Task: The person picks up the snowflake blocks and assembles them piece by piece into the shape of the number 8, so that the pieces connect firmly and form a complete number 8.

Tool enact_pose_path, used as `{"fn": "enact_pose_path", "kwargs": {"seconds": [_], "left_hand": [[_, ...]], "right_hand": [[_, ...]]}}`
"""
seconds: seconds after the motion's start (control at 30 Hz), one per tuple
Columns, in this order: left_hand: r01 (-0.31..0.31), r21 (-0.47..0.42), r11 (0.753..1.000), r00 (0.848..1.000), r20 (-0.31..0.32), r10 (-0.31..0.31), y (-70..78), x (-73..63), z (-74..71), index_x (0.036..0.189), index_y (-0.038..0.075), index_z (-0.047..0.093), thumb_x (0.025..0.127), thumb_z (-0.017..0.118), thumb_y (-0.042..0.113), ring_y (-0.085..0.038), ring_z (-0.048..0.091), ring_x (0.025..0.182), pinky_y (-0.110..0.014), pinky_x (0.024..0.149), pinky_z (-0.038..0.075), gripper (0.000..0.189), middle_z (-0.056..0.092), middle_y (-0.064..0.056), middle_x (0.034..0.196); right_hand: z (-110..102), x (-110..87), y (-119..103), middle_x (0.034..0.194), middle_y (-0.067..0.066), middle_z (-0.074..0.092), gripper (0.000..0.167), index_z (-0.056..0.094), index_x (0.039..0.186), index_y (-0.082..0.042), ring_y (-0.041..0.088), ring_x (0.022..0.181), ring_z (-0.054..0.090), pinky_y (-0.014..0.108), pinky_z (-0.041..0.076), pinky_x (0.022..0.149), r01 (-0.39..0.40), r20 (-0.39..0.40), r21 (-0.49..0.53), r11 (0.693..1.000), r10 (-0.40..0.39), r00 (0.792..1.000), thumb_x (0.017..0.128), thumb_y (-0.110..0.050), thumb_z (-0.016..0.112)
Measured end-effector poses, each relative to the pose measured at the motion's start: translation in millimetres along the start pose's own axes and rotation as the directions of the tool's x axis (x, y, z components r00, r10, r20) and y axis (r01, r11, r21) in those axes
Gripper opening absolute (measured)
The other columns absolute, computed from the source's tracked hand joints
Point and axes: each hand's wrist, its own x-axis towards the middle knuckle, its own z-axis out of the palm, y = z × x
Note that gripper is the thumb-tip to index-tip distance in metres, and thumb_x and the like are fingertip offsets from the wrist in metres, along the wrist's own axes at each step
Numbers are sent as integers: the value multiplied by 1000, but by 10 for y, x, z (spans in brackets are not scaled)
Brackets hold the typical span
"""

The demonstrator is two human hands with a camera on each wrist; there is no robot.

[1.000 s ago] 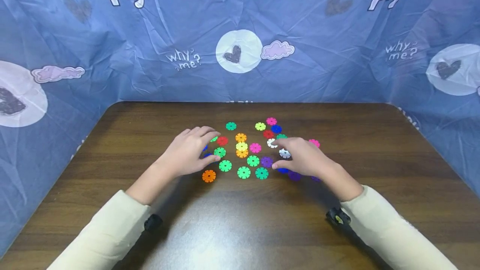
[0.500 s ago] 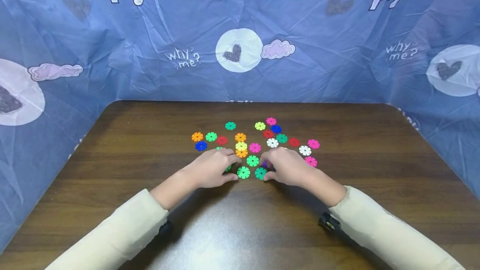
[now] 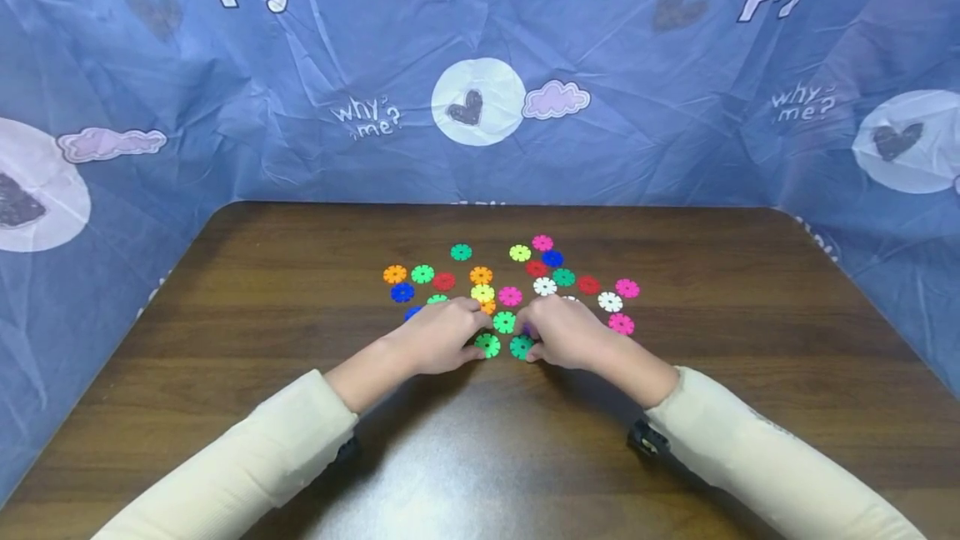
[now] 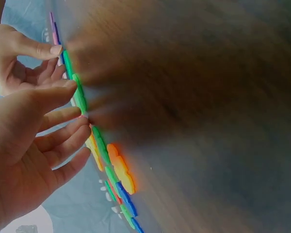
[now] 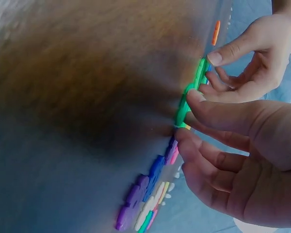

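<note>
Flat, notched, flower-shaped plastic discs lie on the wooden table. In the head view, my left hand (image 3: 442,336) is at the left side of a light green disc (image 3: 489,346), its thumb at the disc's edge. My right hand (image 3: 566,332) is beside a teal disc (image 3: 520,347), thumb at its right edge and bent fingers just behind it. Another green disc (image 3: 505,322) lies between the hands. The left wrist view shows my left fingers (image 4: 68,138) loosely bent at table height. A purple disc (image 3: 529,329) is partly hidden by my right fingers.
More discs spread behind and beside the hands, including orange (image 3: 394,274), blue (image 3: 402,292), red (image 3: 588,284), white (image 3: 610,301) and pink (image 3: 621,324) discs. A yellow disc (image 3: 482,293) overlaps an orange one. Blue printed cloth (image 3: 480,173) surrounds the table (image 3: 187,315).
Both hands have come inward and nearer the front row of discs. In the last half second the left shifts slightly right; the right barely moves. The front discs stay in place.
</note>
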Motion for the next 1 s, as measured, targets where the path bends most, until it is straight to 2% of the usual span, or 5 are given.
{"fn": "enact_pose_path", "kwargs": {"seconds": [0.3, 0.5, 0.6, 0.83, 1.0], "left_hand": [[-4, -53, 999, 1000, -9, 3, 7, 0, -6, 96, 8, 67, 84, 75, 22, -11, 51, 76, -22, 68, 48, 20, 62, -1, 87], [21, -305, 952, 999, -41, -35, 1, 2, -2, 87, 7, 61, 81, 77, 11, -10, 60, 73, -18, 68, 51, 18, 68, -2, 80], [8, -430, 903, 991, -118, -65, -30, -3, 5, 83, 6, 63, 81, 76, 7, -10, 66, 71, -18, 68, 54, 13, 71, -4, 77], [31, -523, 852, 959, -223, -172, -69, -51, -64, 87, 6, 72, 82, 76, 11, -10, 67, 69, -19, 66, 54, 8, 73, -5, 78], [22, -536, 844, 942, -272, -197, -50, -61, -104, 86, 5, 73, 82, 75, 10, -12, 70, 72, -22, 69, 57, 6, 75, -6, 81]], "right_hand": [[16, 22, 18, 66, -2, 60, 22, 72, 87, -9, 9, 63, 52, 20, 47, 56, -25, 1, 29, 999, 25, 1000, 71, -15, 85], [34, 4, 63, 72, 1, 65, 24, 63, 78, -10, 8, 66, 57, 20, 50, 60, -48, -14, 263, 964, 53, 998, 70, -11, 85], [39, -3, 95, 71, 5, 69, 19, 65, 80, -5, 10, 61, 63, 22, 54, 59, -121, 4, 477, 871, 135, 991, 73, -7, 82], [33, 29, 174, 79, 16, 74, 23, 66, 101, 9, 22, 67, 73, 39, 60, 70, -278, 143, 819, 502, 292, 946, 82, -1, 73], [-7, 22, 202, 81, 12, 74, 31, 64, 110, 12, 22, 73, 74, 40, 59, 76, -273, 172, 875, 399, 271, 947, 85, -5, 71]]}}
